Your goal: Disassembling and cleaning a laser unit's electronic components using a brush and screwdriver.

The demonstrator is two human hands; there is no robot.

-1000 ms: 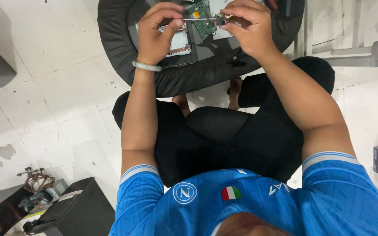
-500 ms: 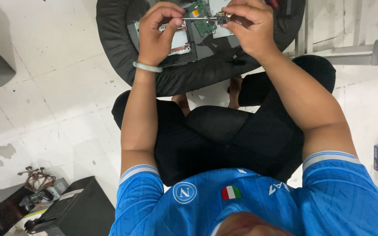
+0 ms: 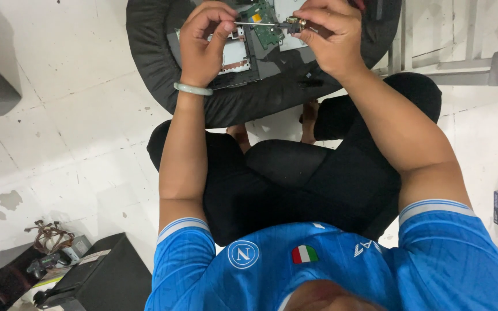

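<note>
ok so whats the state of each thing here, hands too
left hand: pinching the tip of a thin metal rod
right hand: gripping the rod's small dark end piece
green circuit board: bare, lying on the round black cushion
pale bangle: on left wrist

circuit board [image 3: 267, 27] on stool [image 3: 162, 69]; box [image 3: 96, 282] lower left

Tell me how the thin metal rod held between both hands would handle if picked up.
The thin metal rod looks stiff: it stays straight between the left hand and right hand. Probably light, being so slender. Laid down, it would likely roll.
</note>
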